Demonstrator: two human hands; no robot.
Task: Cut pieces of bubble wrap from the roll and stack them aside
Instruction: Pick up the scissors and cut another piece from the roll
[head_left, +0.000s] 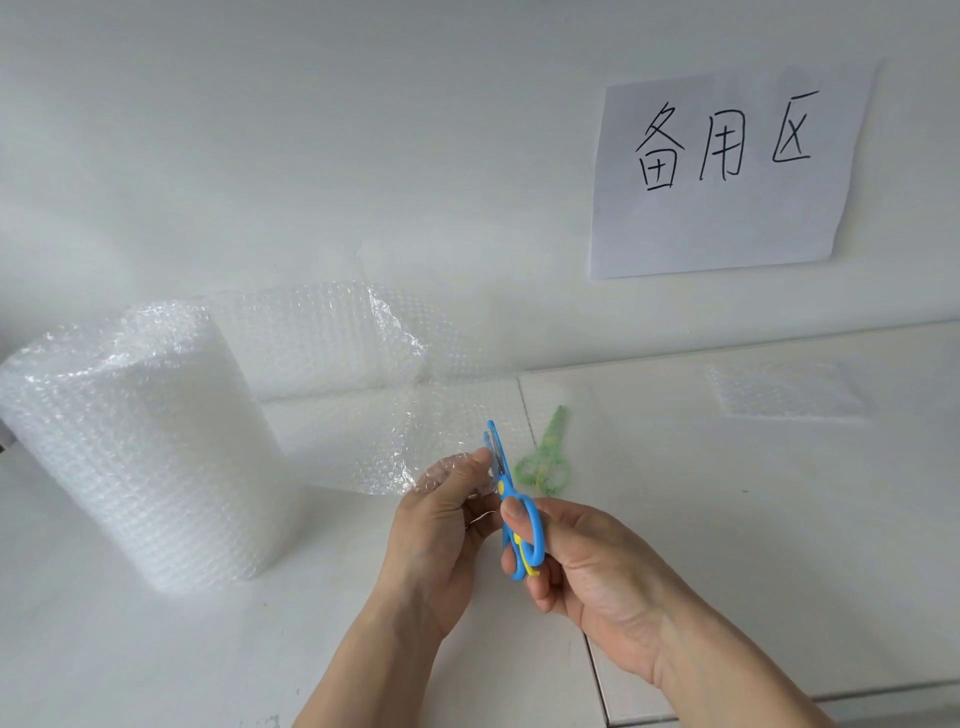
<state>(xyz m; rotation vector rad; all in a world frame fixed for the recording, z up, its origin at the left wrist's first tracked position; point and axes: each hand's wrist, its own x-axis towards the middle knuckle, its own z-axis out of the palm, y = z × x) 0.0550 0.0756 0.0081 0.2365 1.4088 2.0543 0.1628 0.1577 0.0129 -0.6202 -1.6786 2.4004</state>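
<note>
The left hand (441, 525) pinches the clear bubble wrap sheet's (415, 415) edge while the right hand (587, 566) grips small blue plastic scissors (511, 514), blades slightly parted, their tips hard to make out.

A white paper sheet (727, 171) is fixed to the white wall (311, 130) at 1 o'clock; three black handwritten characters are marked on it. A pair of green scissors (545, 457) is laid flat on the white table (753, 519) near the centre, blades directed toward 12 o'clock. A seam in the table surface is seen running from the centre toward 5 o'clock.
</note>
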